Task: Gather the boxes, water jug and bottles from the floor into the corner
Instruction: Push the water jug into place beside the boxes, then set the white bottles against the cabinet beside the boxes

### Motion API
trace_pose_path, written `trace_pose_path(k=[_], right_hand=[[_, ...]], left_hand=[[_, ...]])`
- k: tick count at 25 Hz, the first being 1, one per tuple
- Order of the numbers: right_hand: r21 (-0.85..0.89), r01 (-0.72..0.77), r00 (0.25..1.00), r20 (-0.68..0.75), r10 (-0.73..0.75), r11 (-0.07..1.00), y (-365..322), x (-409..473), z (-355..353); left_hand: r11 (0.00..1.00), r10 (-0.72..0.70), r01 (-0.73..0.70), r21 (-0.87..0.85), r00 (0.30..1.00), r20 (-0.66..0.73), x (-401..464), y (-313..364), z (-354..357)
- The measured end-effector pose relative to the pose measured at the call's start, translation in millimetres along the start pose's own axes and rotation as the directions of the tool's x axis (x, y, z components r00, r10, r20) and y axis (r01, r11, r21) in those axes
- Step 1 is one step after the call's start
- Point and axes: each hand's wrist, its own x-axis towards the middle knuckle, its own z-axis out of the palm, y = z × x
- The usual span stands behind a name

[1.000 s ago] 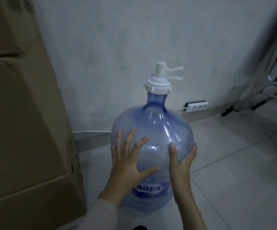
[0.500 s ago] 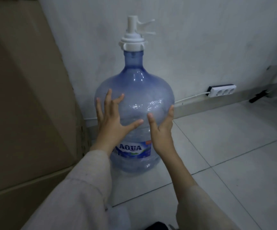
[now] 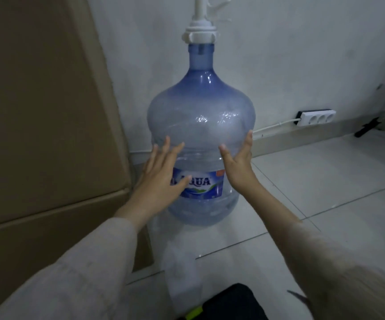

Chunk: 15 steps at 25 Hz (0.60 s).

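A large clear-blue water jug (image 3: 200, 116) with an AQUA label and a white pump cap (image 3: 199, 34) stands upright on the tiled floor, close to the white wall. To its left a tall brown cardboard box (image 3: 41, 125) stands against the wall. My left hand (image 3: 161, 172) lies flat with spread fingers on the jug's lower left side, partly over the label. My right hand (image 3: 238, 162) has straight fingers at the jug's right side; whether it touches I cannot tell.
A white power strip (image 3: 317, 117) with its cable lies along the skirting at the right. A black stand foot (image 3: 368, 128) pokes in beyond it. A dark object with a yellow-green strip (image 3: 228, 303) sits at the bottom edge.
The view has dropped lower and pulled back from the jug. Both hands have slid down its sides, from the shoulder to around the label. The jug stands nearer the box and wall.
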Motion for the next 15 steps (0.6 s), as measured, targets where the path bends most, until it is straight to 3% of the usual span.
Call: trace_pose_path(k=[3, 6, 10, 12, 13, 15], right_hand=[[-0.275, 0.092, 0.943, 0.333, 0.005, 0.957, 25, -28, -18], [-0.476, 0.173, 0.763, 0.618, 0.188, 0.862, 29, -62, -36], [-0.554, 0.015, 0.489, 0.730, 0.477, 0.833, 14, -104, -54], [-0.599, 0.050, 0.358, 0.758, 0.545, 0.799, 17, -128, -51], [-0.590, 0.100, 0.336, 0.778, 0.531, 0.801, 20, -139, -45], [-0.493, 0.133, 0.369, 0.830, 0.419, 0.860, 28, -161, -30]], left_hand=[[0.999, -0.033, 0.029, 0.032, 0.987, 0.159, -49, -13, -1], [0.999, -0.015, 0.006, 0.031, 0.947, 0.320, -97, -11, -4], [0.998, -0.058, 0.053, 0.022, 0.901, 0.431, -142, -1, -21], [0.990, -0.114, 0.137, -0.024, 0.897, 0.428, -152, 1, -24], [0.983, -0.132, 0.172, -0.060, 0.901, 0.413, -153, 3, -22], [0.967, -0.167, 0.222, -0.123, 0.921, 0.352, -154, 5, -13]])
